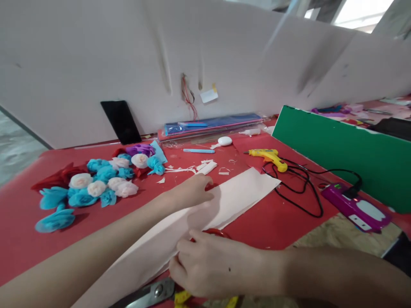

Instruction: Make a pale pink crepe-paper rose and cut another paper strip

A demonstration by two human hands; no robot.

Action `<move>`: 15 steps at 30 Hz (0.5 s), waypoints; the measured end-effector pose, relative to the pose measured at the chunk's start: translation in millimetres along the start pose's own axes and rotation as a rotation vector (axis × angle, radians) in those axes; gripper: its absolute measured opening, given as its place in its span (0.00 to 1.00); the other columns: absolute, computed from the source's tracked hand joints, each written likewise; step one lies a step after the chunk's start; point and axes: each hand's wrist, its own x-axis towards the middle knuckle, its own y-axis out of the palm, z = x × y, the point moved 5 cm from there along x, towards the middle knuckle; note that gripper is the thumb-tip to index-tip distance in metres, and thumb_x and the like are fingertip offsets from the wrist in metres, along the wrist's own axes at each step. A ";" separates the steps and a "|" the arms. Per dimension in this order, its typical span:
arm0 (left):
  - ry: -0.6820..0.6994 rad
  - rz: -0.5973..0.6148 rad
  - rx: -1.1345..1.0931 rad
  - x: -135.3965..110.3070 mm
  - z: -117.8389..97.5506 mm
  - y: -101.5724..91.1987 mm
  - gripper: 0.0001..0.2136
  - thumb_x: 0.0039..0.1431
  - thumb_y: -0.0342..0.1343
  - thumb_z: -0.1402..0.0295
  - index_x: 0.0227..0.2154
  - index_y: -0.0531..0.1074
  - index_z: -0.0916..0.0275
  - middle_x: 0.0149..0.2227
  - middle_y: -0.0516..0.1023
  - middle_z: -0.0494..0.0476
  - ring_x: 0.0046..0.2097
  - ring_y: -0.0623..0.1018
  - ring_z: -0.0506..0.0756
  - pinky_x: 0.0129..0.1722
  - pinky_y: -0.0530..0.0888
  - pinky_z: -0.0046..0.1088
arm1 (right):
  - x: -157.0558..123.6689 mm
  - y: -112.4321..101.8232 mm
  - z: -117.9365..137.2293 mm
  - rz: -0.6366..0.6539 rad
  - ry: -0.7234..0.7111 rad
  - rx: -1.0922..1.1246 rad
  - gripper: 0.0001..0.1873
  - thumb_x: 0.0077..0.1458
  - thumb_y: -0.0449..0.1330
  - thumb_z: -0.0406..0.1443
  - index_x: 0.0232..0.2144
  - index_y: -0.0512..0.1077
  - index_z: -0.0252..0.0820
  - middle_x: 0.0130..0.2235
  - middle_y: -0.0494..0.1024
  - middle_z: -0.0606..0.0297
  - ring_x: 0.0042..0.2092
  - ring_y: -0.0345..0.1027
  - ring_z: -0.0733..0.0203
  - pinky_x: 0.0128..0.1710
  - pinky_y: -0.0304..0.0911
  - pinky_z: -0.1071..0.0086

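Observation:
A long pale pink paper strip (242,194) runs diagonally across the red tabletop in front of me. My left hand (192,191) is over its far edge, thumb and fingers apart, holding nothing that I can see. My right hand (210,265) is closed with curled fingers at the strip's near edge; what they grip is hidden. A red ring-shaped handle (218,232) shows just behind that hand. Below it lie scissors with metal blades (157,291) and yellow handles, partly covered by the hand. Thin white paper scraps (207,167) lie beyond my left hand.
Blue, white and red paper flowers (96,188) are clustered at left. A yellow glue gun (269,157), its black cord and a purple power strip (356,209) lie right, before a green board (340,158). A black phone-like slab (121,122) leans against the wall; a blue pen (199,151) lies nearby.

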 end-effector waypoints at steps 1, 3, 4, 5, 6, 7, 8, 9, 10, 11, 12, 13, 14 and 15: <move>-0.037 0.045 0.004 5.5 -3.2 -0.6 0.14 0.62 0.54 0.64 0.48 0.69 0.64 0.49 0.73 0.60 0.46 0.76 0.58 0.44 0.75 0.42 | -0.8 -0.2 0.0 -0.023 -0.005 -0.004 0.09 0.57 0.49 0.26 0.36 0.68 0.29 0.28 0.70 0.63 0.31 0.63 0.57 0.28 0.54 0.63; -0.099 0.121 0.008 13.2 -8.9 -2.4 0.14 0.62 0.55 0.64 0.48 0.69 0.64 0.49 0.73 0.60 0.46 0.76 0.58 0.44 0.75 0.42 | -2.0 0.3 0.0 -0.059 -0.012 -0.010 0.10 0.58 0.49 0.27 0.38 0.69 0.28 0.27 0.71 0.62 0.31 0.64 0.57 0.27 0.54 0.63; -0.124 0.149 0.008 15.8 -11.5 -3.4 0.14 0.62 0.55 0.64 0.48 0.69 0.64 0.49 0.73 0.60 0.46 0.76 0.58 0.44 0.75 0.42 | -2.4 1.0 -0.1 -0.072 -0.009 -0.010 0.10 0.57 0.49 0.28 0.38 0.69 0.28 0.27 0.71 0.62 0.30 0.64 0.57 0.26 0.54 0.62; -0.143 0.172 0.008 17.7 -13.9 -4.2 0.14 0.62 0.55 0.64 0.48 0.68 0.64 0.49 0.73 0.60 0.46 0.75 0.59 0.44 0.75 0.43 | -2.6 2.0 -0.1 -0.082 -0.006 -0.008 0.09 0.57 0.50 0.28 0.37 0.69 0.28 0.27 0.72 0.61 0.30 0.64 0.57 0.26 0.54 0.62; -0.158 0.193 0.006 19.1 -16.1 -4.8 0.15 0.62 0.55 0.64 0.48 0.68 0.64 0.49 0.72 0.60 0.46 0.75 0.59 0.45 0.75 0.43 | -2.6 3.1 -0.1 -0.091 -0.001 -0.003 0.09 0.57 0.51 0.28 0.36 0.70 0.28 0.27 0.73 0.61 0.29 0.64 0.56 0.26 0.55 0.62; -0.166 0.212 0.002 20.1 -18.2 -5.1 0.15 0.62 0.55 0.64 0.48 0.69 0.64 0.49 0.72 0.60 0.47 0.75 0.59 0.45 0.75 0.43 | -2.5 4.3 -0.1 -0.100 0.004 0.001 0.08 0.57 0.51 0.28 0.35 0.70 0.29 0.27 0.73 0.60 0.29 0.64 0.56 0.26 0.56 0.62; -0.170 0.230 -0.005 20.5 -20.1 -5.2 0.14 0.62 0.55 0.63 0.48 0.69 0.64 0.49 0.73 0.60 0.47 0.75 0.59 0.45 0.75 0.43 | -2.3 5.5 0.0 -0.109 0.008 0.003 0.08 0.56 0.52 0.28 0.35 0.70 0.29 0.27 0.73 0.60 0.29 0.64 0.56 0.26 0.56 0.62; -0.171 0.246 -0.015 20.5 -21.8 -5.2 0.14 0.61 0.55 0.63 0.47 0.69 0.64 0.49 0.73 0.59 0.46 0.75 0.60 0.44 0.75 0.43 | -1.9 6.6 0.2 -0.115 0.010 0.003 0.08 0.56 0.52 0.28 0.35 0.70 0.29 0.26 0.73 0.60 0.28 0.64 0.56 0.26 0.56 0.62; -0.170 0.259 -0.026 20.1 -23.1 -5.3 0.14 0.61 0.55 0.63 0.47 0.70 0.65 0.48 0.73 0.59 0.46 0.76 0.60 0.44 0.75 0.42 | -1.4 7.5 0.5 -0.118 0.011 0.000 0.08 0.57 0.52 0.29 0.36 0.70 0.29 0.26 0.73 0.60 0.28 0.64 0.56 0.26 0.57 0.62; -0.167 0.267 -0.038 19.3 -24.1 -5.7 0.14 0.61 0.55 0.63 0.46 0.70 0.65 0.48 0.74 0.58 0.46 0.76 0.60 0.44 0.75 0.42 | -0.9 8.0 0.8 -0.117 0.009 -0.002 0.09 0.57 0.52 0.29 0.37 0.71 0.28 0.26 0.74 0.61 0.28 0.64 0.56 0.26 0.58 0.61; -0.161 0.272 -0.054 18.2 -24.8 -6.3 0.14 0.61 0.55 0.62 0.45 0.71 0.65 0.47 0.74 0.58 0.45 0.76 0.60 0.44 0.75 0.42 | -0.3 8.3 1.2 -0.109 0.006 -0.005 0.09 0.57 0.52 0.29 0.37 0.71 0.28 0.26 0.74 0.61 0.28 0.64 0.56 0.27 0.59 0.61; -0.154 0.272 -0.071 16.8 -25.1 -7.1 0.13 0.61 0.55 0.62 0.44 0.71 0.65 0.46 0.74 0.57 0.45 0.76 0.59 0.43 0.75 0.41 | 0.2 8.3 1.4 -0.094 0.003 -0.006 0.10 0.57 0.53 0.29 0.38 0.71 0.28 0.26 0.74 0.61 0.28 0.64 0.56 0.27 0.60 0.60; -0.147 0.267 -0.091 15.2 -25.1 -8.4 0.13 0.61 0.55 0.62 0.43 0.71 0.66 0.45 0.75 0.57 0.44 0.76 0.59 0.43 0.75 0.41 | 0.7 7.9 1.5 -0.077 0.004 -0.004 0.10 0.56 0.53 0.29 0.38 0.72 0.28 0.26 0.75 0.61 0.28 0.64 0.57 0.28 0.61 0.60; -0.136 0.249 -0.118 13.4 -24.9 -10.2 0.13 0.61 0.55 0.61 0.42 0.72 0.66 0.43 0.75 0.56 0.42 0.76 0.58 0.42 0.75 0.39 | 1.0 7.0 1.5 -0.062 0.006 0.004 0.10 0.56 0.54 0.29 0.38 0.73 0.28 0.26 0.75 0.61 0.27 0.64 0.57 0.28 0.61 0.60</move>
